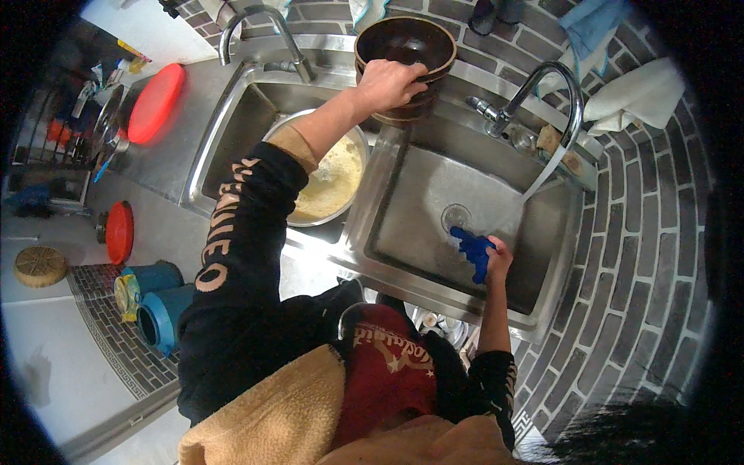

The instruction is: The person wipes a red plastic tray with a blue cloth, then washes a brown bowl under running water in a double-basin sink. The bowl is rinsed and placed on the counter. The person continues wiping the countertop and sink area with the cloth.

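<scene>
My left hand (392, 85) grips the near rim of a dark brown bowl (405, 43), which stands on a stack of similar bowls at the back of the divider between two steel sink basins. My right hand (498, 258) holds a bunched dark blue cloth (475, 253) over the right basin (430, 180), close to its drain. Water runs from the right faucet (567, 110) into this basin. In the left basin sits a round metal pot (328, 180) with foamy yellowish liquid, partly hidden by my left forearm.
A second faucet (279, 23) rises behind the left basin. Red round lids (156, 103) lie on the steel counter at left, near blue buckets (157, 319). White cloths (636, 99) hang on the brick-patterned wall, and a sponge (549, 139) rests at the right sink's back edge.
</scene>
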A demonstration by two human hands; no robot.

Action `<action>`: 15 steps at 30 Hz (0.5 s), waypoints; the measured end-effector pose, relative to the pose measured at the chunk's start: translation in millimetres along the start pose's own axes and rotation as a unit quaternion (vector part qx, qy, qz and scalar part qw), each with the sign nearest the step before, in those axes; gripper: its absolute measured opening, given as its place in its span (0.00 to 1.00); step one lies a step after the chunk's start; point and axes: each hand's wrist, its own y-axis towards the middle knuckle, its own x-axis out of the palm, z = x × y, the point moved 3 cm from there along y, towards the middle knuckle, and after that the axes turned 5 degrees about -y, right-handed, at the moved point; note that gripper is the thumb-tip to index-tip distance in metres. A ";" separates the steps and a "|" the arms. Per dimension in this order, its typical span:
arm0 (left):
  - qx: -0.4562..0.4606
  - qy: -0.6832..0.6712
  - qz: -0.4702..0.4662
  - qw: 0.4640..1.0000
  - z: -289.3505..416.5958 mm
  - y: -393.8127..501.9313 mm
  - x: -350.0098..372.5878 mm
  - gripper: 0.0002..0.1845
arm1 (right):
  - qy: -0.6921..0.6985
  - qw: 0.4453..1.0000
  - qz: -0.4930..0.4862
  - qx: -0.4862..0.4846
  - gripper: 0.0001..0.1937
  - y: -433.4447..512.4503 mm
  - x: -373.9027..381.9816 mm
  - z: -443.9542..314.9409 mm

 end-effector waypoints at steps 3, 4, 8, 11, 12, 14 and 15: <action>-0.026 -0.006 0.004 1.000 -12.6 -5.6 18.4 0.15 | 0.027 0.996 0.003 0.080 0.15 -1.6 1.5 -3.3; -0.028 -0.004 -0.010 1.000 -14.6 -7.3 22.7 0.15 | 0.033 0.994 0.009 0.100 0.15 -2.3 1.7 -4.1; -0.045 0.021 -0.077 0.996 -13.4 -8.5 29.6 0.16 | 0.062 0.988 0.037 0.139 0.14 -5.8 3.3 -8.9; -0.060 0.048 -0.110 0.991 -7.5 -6.2 26.1 0.20 | 0.096 0.987 0.031 0.123 0.14 -7.0 4.3 -16.8; -0.067 0.058 -0.121 0.989 -5.3 -6.9 25.5 0.21 | 0.098 0.987 0.028 0.121 0.14 -6.4 4.3 -19.0; 0.026 0.098 0.062 0.993 8.7 -9.8 19.2 0.24 | 0.105 0.986 0.035 0.126 0.15 -2.0 3.7 -21.8; 0.072 0.112 0.150 0.980 17.9 -14.7 20.9 0.25 | 0.114 0.985 0.035 0.123 0.15 1.9 4.0 -23.1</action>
